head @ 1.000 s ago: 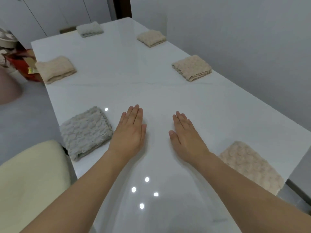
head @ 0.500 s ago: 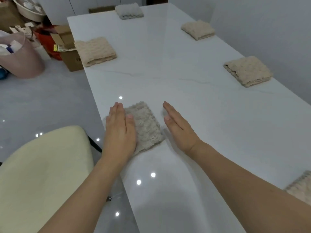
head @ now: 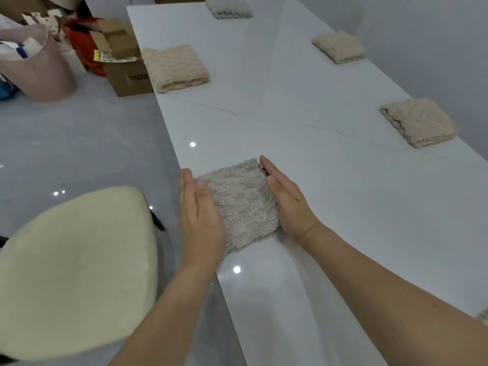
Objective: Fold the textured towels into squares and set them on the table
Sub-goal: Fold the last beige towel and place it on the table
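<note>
Folded grey-beige towel (head: 241, 204) lies at the near left edge of the white surface (head: 303, 107), centre of the frame, bumpy texture up, roughly square.

Left hand (head: 200, 215) stands on edge against the towel's left side, fingers straight and together, thumb tip lying on the towel's top. Palm faces the towel.

Right hand (head: 286, 202) stands on edge against the towel's right side, fingers straight and together, palm to the towel. Neither hand curls round the cloth; the towel sits flanked between the two flat palms.

Other folded towels on the surface: cream towel (head: 175, 67) at the left edge, upper centre; grey towel (head: 228, 7) at the far end, top of frame; beige towel (head: 339, 46) upper right, by the wall; tan towel (head: 420, 123) right of frame, near the wall side. A scrap of another towel shows at the lower right edge, too cut off to describe.

Off the surface: cream chair seat (head: 74, 265) lower left; cardboard box (head: 124, 64) on the floor, upper left; pink bin (head: 37, 67) far upper left, beside it.
</note>
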Motion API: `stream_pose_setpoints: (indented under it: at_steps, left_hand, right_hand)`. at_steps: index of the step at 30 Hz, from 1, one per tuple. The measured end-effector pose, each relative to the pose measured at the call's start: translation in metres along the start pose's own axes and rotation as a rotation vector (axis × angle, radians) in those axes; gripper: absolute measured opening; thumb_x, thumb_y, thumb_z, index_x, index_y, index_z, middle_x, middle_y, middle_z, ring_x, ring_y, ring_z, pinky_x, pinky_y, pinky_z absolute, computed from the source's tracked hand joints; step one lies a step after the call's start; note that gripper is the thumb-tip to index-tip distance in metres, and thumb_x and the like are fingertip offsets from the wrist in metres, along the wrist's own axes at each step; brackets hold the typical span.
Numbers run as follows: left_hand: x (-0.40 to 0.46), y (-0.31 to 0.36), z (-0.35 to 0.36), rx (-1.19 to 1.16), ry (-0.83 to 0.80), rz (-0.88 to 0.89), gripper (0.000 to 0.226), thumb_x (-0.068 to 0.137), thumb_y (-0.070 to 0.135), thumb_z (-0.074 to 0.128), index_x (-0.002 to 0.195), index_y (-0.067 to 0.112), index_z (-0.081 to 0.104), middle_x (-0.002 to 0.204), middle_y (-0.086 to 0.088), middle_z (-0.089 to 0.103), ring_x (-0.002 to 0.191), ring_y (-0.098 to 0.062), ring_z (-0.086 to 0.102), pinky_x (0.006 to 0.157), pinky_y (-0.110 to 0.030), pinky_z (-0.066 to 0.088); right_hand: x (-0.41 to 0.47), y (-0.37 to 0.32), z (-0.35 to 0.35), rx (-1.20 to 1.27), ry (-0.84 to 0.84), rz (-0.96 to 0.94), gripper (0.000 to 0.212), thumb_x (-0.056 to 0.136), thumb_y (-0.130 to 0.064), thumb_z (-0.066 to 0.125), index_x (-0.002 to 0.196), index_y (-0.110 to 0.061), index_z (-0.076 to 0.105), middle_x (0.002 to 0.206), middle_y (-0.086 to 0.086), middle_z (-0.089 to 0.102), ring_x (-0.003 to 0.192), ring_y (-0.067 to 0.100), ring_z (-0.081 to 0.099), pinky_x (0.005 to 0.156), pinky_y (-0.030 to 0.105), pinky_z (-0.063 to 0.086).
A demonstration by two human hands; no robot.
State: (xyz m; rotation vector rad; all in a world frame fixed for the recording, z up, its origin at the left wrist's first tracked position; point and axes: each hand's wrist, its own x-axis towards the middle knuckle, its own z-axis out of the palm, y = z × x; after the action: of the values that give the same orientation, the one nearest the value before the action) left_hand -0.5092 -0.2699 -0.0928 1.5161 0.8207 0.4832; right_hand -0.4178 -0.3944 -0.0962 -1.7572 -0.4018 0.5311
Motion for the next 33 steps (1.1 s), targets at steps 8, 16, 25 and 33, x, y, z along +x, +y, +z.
stream_pose_setpoints:
  at_steps: [8, 16, 25, 33]
  left_hand:
    - [0.001, 0.000, 0.006, 0.016, -0.035, 0.059, 0.050, 0.108, 0.033, 0.027, 0.157, 0.025, 0.019, 0.162, 0.018, 0.015, 0.144, 0.009, 0.013, 0.108, -0.001, 0.010]
    - [0.031, 0.000, -0.023, 0.185, -0.274, 0.210, 0.047, 0.108, 0.032, 0.029, 0.154, 0.025, 0.028, 0.160, 0.017, 0.023, 0.145, 0.006, 0.016, 0.119, -0.017, 0.009]
    - [0.158, 0.033, -0.014, 0.351, -1.067, 0.288, 0.042, 0.105, 0.042, 0.034, 0.144, 0.036, 0.045, 0.150, 0.023, 0.041, 0.139, 0.009, 0.032, 0.122, -0.029, 0.019]
    - [0.156, 0.033, 0.003, 0.315, -1.328, 0.251, 0.045, 0.104, 0.040, 0.033, 0.146, 0.030, 0.046, 0.149, 0.020, 0.044, 0.137, 0.008, 0.037, 0.120, -0.027, 0.023]
  right_hand:
    - [-0.003, 0.004, 0.005, 0.024, 0.078, -0.025, 0.053, 0.097, -0.038, 0.039, 0.148, -0.024, 0.034, 0.152, -0.016, 0.035, 0.138, -0.007, 0.029, 0.120, 0.032, 0.020]
    - [-0.025, 0.005, 0.021, 0.004, 0.458, -0.018, 0.046, 0.104, -0.036, 0.031, 0.147, -0.021, 0.036, 0.150, -0.014, 0.036, 0.134, -0.010, 0.029, 0.107, 0.002, 0.020]
    - [-0.038, -0.007, 0.101, 0.231, 1.192, 0.136, 0.052, 0.103, -0.039, 0.027, 0.153, -0.026, 0.020, 0.157, -0.019, 0.019, 0.142, -0.006, 0.016, 0.118, 0.022, 0.014]
    - [-0.015, -0.020, 0.126, 0.221, 1.295, 0.172, 0.050, 0.106, -0.029, 0.025, 0.154, -0.025, 0.014, 0.159, -0.018, 0.011, 0.143, -0.008, 0.009, 0.119, 0.020, 0.009]
